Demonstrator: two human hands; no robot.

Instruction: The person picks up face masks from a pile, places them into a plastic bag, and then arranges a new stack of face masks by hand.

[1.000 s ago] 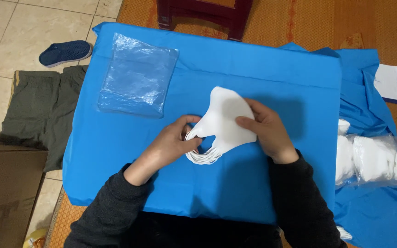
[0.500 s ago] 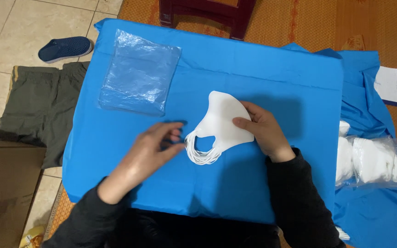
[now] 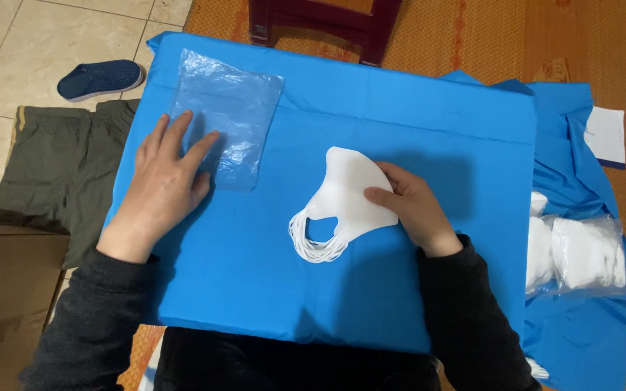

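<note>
Stack of white masks lies mid-worktop on the blue cloth, ear loops fanned to its near left. Right hand rests on the stack's right edge, fingers curled, thumb pressing the top mask. Left hand lies flat, fingers spread, fingertips on the clear plastic bag at far left. Bagged white masks sit off the right edge. Dark shoe on the tiled floor, far left.

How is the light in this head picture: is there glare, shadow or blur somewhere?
Head view: soft, even light; the clear plastic bag shows pale glare patches; soft shadows lie beside the stack of white masks and under both hands, left hand and right hand; everything looks sharp, without motion blur.
</note>
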